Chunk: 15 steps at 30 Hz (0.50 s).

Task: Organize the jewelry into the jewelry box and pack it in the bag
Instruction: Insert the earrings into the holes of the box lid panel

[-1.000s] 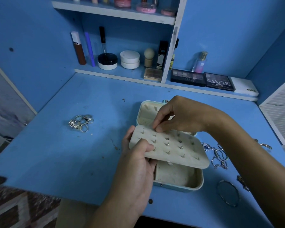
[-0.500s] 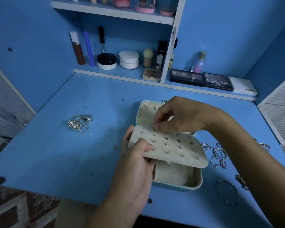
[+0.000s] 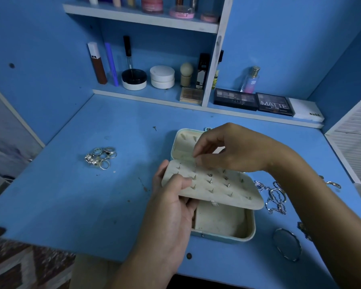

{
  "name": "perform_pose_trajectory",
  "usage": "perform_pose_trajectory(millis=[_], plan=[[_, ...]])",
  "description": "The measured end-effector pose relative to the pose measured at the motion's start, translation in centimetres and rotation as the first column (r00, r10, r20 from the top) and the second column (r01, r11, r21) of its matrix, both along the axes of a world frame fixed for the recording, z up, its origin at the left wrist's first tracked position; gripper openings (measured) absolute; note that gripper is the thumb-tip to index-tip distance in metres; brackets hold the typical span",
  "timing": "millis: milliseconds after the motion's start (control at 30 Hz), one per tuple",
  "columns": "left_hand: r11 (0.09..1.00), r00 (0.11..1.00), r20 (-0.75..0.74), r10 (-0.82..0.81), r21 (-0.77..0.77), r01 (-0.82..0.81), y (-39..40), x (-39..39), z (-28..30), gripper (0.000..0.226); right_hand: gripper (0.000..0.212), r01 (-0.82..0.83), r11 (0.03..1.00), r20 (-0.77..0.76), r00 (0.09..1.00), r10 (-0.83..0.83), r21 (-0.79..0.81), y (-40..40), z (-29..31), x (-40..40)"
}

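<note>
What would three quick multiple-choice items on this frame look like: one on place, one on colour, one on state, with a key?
1. Where does the pile of rings lie?
A. On the desk left of the jewelry box
B. Inside the box
C. On the shelf

2. What colour is the desk?
A. White
B. Blue
C. Brown

3. What is the left hand doing?
A. Resting flat on the desk
B. Holding a bangle
C. Gripping the earring panel

Key: 1 A, the rings sit on bare desk apart from the box; 2 B, the top is blue; 3 C, thumb above and fingers beneath the panel's left end.

Rings (image 3: 100, 157) lie left of the jewelry box (image 3: 223, 230); chains (image 3: 274, 195) right; shelf (image 3: 150, 97) behind.
</note>
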<state>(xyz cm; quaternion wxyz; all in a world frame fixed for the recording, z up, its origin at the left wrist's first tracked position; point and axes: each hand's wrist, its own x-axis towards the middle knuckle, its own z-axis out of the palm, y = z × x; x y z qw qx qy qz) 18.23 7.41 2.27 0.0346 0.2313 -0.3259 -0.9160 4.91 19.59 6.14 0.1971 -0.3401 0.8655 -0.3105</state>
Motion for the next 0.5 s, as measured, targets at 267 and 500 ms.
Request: perform_pose_trajectory(millis=[267, 500], plan=[[1.0, 0.994, -0.109, -0.03, 0.001, 0.03, -0.4, 0.3, 0.5, 0.053, 0.01, 0.098, 0.961, 0.07, 0.994, -0.083, -0.258, 4.2, 2.1, 1.1], [0.997, 0.995, -0.072, -0.065, -0.052, 0.061, -0.4, 0.2, 1.0, 0.041, 0.02, 0.058, 0.964, 0.027, 0.998, -0.052, -0.261, 5.4, 1.9, 2.0]])
